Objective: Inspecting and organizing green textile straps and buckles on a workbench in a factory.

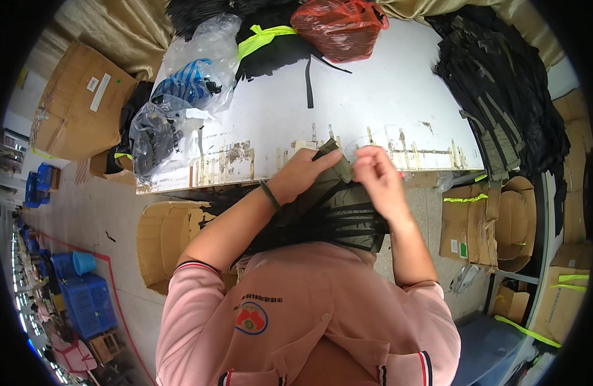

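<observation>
My left hand (294, 176) pinches the end of an olive-green fabric strip (336, 168) between thumb and fingers, just over the table's near edge. Close beside it on the right, my right hand (381, 182) is raised with its fingers curled together; whatever they may hold is too small to make out. A thin dark line, perhaps a thread, arcs over the tabletop near that hand. Across my lap lies a heap of black and olive-green strips (348, 219), partly covered by my left forearm.
The white table (271, 116) has worn tape marks along its near edge. Clear plastic bags (203, 48), a red bag (341, 26) and black strips with a yellow-green band (267, 40) lie farther back. Dark strips (502, 83) hang at right. Cardboard boxes (171, 241) flank me.
</observation>
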The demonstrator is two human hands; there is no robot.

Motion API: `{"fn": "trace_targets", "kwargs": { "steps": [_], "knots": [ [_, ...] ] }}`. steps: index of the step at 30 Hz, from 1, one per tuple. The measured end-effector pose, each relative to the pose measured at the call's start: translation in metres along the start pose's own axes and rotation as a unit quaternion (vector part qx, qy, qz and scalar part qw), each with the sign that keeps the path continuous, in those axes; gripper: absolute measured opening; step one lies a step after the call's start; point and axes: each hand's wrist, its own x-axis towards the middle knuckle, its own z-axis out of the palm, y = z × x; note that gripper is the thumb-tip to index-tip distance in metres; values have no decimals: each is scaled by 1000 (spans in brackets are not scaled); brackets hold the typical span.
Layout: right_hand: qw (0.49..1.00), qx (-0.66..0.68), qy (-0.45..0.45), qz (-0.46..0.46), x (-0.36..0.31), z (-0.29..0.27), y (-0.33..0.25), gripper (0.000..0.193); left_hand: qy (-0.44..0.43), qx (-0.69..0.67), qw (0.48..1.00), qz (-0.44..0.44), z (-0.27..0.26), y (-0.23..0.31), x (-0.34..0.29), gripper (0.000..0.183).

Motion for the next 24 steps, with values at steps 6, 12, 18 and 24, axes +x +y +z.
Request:
{"fn": "trace_targets", "kwargs": {
  "steps": [6, 12, 18, 24],
  "knots": [
    [998, 59, 7, 9, -1, -12, 3, 19, -129, 156, 979, 21, -11, -16, -2, 32],
    [948, -283, 141, -30, -10, -60, -7, 5, -129, 385, 912, 63, -52, -28, -36, 24],
    [843, -536, -20, 44, -31, -87, 15, 17, -105, 529, 839, 68, -59, -64, -60, 30],
    [856, -516, 10, -18, 83, -39, -22, 30, -122, 590, 797, 46, -51, -118, -60, 31]
  ]
}}
